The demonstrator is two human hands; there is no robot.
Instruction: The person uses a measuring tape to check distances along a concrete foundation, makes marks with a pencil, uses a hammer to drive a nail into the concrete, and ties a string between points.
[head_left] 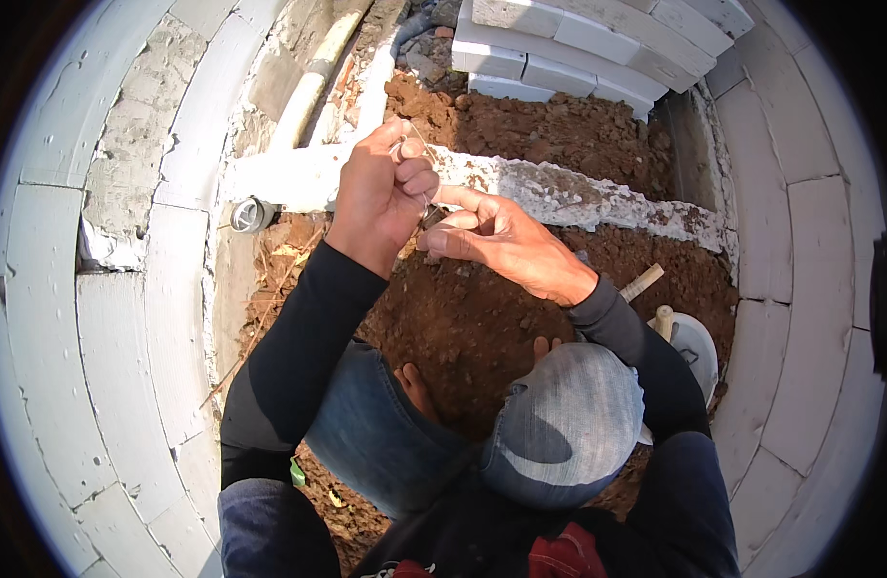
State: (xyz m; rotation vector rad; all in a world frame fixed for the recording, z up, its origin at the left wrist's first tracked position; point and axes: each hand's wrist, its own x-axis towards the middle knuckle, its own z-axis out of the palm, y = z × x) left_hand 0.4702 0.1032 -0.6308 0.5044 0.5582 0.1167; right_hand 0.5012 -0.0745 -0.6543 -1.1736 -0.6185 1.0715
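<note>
My left hand (384,193) is raised over the dirt with its fingers curled closed. A thin, pale strand (422,142), like string or fine wire, loops out from its fingertips. My right hand (511,243) meets it from the right, thumb and forefinger pinched just below the left fingers. The strand seems to run down into that pinch. A small dark piece (432,216) shows between the two hands, too small to name. Both hands hang in front of a rough concrete beam (559,193).
White block walls (116,356) rise on both sides. Stacked blocks (569,48) stand at the far right. A pale pipe (318,77) runs at the far left, near a grey pipe end (252,215). Right of my knees are a white bucket (696,349) and a wooden handle (642,283).
</note>
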